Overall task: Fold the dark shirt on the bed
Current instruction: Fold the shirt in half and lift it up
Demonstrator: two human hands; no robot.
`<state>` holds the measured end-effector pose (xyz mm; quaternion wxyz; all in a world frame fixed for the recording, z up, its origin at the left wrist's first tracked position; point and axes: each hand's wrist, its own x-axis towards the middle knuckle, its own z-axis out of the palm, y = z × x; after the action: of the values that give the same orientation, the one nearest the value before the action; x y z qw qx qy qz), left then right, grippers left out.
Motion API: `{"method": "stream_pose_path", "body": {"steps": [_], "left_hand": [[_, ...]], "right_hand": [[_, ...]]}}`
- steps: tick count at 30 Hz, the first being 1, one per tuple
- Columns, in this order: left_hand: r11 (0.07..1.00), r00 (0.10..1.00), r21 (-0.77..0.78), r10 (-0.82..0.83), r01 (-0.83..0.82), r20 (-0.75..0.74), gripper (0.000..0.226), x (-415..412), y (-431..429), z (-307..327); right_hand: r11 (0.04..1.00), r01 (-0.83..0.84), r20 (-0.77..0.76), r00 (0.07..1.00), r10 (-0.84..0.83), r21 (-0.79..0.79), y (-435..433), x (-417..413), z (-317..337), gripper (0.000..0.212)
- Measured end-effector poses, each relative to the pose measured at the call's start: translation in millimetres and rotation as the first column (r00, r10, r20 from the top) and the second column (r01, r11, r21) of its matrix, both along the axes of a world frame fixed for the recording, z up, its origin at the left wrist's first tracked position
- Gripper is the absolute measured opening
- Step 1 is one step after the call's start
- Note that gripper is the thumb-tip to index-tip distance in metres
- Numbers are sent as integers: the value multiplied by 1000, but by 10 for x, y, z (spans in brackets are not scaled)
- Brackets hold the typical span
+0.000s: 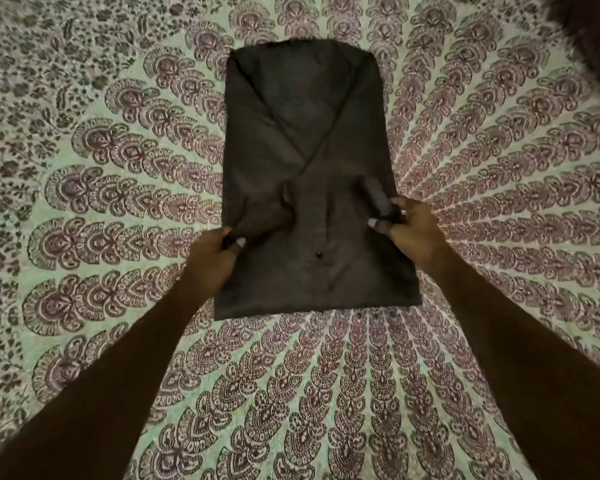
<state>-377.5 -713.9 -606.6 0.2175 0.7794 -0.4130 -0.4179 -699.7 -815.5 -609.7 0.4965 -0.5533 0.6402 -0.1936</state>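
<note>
The dark shirt (309, 161) lies flat on the bed as a long upright rectangle, with both sleeves folded in and crossing in a V over its middle. A small button shows near its lower centre. My left hand (215, 258) pinches the fabric at the shirt's left edge, thumb on top. At the right edge, my right hand (409, 230) grips a bunched fold of the cloth, which stands up a little between the fingers. Both forearms reach in from the bottom corners.
The bed sheet (118, 202) is pale green with a dense dark red paisley and floral print and spreads around the shirt on all sides. A dark blurred shape (593, 39) sits in the top right corner.
</note>
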Motion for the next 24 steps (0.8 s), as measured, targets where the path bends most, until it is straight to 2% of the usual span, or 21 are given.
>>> {"method": "stream_pose_path", "body": {"steps": [2,4,6,8,10,16,20,22,24], "left_hand": [[998,997,1,69,-69,-28,29,-25,-71,-5],[992,991,2,124,-124,-55,31,-31,-71,7],[981,979,9,195,-194,-57,36,-16,-24,-31],[976,976,5,216,-216,-11,40,-11,31,-71],[977,975,-32,212,-210,64,41,-33,51,-81],[981,934,-132,175,-140,311,33,-190,50,-97],[995,838,-90,84,-42,540,43,-253,39,-59],[992,776,-127,65,19,627,55,-275,87,-49],[970,724,-197,32,143,689,59,-293,162,-70]], "right_hand": [[998,57,-9,998,-57,-2,-40,8,-66,28],[996,83,-66,994,-85,-41,-23,-9,-100,14],[989,139,-64,988,-143,-59,-36,-38,-133,12],[988,143,-46,988,-146,-61,-86,-54,-131,11],[990,107,-104,988,-117,-97,-135,-46,-131,20],[977,84,-283,949,-138,-194,-189,21,-126,24],[956,186,-252,937,-242,-226,-131,70,-88,16],[936,224,-250,923,-294,-271,-67,91,-42,26],[906,192,-269,913,-306,-378,23,121,24,42]]}}
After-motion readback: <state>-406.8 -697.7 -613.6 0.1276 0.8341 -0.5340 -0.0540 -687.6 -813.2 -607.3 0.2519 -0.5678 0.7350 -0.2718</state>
